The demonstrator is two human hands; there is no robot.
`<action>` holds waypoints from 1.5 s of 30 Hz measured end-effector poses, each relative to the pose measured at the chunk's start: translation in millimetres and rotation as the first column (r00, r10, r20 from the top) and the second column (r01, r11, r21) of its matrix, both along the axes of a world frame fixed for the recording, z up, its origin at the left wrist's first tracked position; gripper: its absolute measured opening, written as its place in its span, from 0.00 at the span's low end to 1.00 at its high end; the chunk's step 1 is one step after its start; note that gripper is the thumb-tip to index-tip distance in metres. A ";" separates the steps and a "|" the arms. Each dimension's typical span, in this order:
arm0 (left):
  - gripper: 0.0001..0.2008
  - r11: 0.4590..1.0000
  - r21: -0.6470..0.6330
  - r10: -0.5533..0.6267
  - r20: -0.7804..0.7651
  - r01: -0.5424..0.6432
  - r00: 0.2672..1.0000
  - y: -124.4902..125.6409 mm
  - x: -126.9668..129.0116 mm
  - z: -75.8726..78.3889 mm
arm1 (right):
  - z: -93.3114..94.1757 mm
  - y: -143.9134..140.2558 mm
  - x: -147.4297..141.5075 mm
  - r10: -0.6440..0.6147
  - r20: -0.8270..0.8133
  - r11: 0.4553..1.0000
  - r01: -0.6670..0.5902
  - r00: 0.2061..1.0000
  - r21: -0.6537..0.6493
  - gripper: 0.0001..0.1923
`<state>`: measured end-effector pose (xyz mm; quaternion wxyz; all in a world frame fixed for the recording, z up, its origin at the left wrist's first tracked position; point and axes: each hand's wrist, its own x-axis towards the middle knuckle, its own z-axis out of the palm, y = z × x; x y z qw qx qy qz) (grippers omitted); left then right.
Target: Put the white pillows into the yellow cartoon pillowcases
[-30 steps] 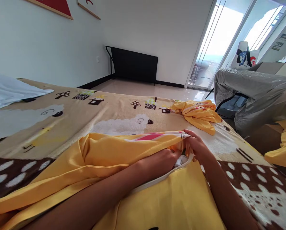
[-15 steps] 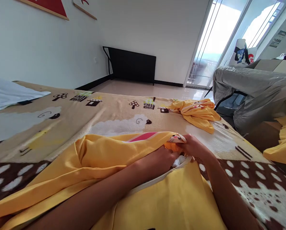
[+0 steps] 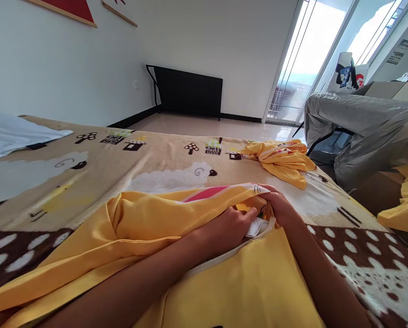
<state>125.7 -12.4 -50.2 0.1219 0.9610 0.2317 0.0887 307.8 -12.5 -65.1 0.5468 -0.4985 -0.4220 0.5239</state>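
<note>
A large yellow cloth [image 3: 163, 212] with a pink stripe and a printed edge spreads across the bed in front of me. My left hand [image 3: 236, 223] reaches in under its raised edge, fingers curled against the fabric. The cloth's printed corner is pinched in my right hand [image 3: 275, 202], just right of the left. Between the hands a bit of white material [image 3: 257, 228] shows in the opening. Nearest me lies a smooth yellow piece [image 3: 245, 278] with a pale trimmed border; whether it joins the other cloth cannot be made out. Several fingertips are hidden in folds.
A sheep-patterned blanket [image 3: 163, 150] covers the bed. A crumpled yellow cloth [image 3: 279, 159] lies at the far right, a white cloth [image 3: 16, 132] at the left. Beyond the right edge stand a grey plastic-wrapped object [image 3: 357, 109] and more yellow fabric [image 3: 404, 200].
My right hand has shifted slightly right and up, drawing the printed edge with it. The opening between the hands is wider, and the left hand's fingers show more.
</note>
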 end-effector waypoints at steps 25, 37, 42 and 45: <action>0.21 0.991 0.109 0.084 -0.024 -0.081 0.996 -1.8 3.8 1.9 | 1.7 -1.3 -2.9 -0.069 -0.182 0.997 0.060 0.981 -0.058 0.15; 0.19 1.000 -0.014 0.019 0.034 -0.019 0.999 -2.3 -0.7 1.1 | 3.0 1.4 1.0 0.092 -0.152 0.994 -0.101 0.984 -0.051 0.15; 0.19 0.974 -0.226 0.083 0.339 -0.005 0.937 -2.2 -9.9 -1.7 | 3.3 1.7 0.9 0.116 -0.188 0.991 -0.125 0.975 -0.038 0.15; 0.08 0.975 -0.222 0.087 0.474 0.024 0.876 -3.6 -14.1 -1.5 | 4.9 0.2 -1.0 0.113 -0.218 0.992 -0.123 0.969 -0.032 0.15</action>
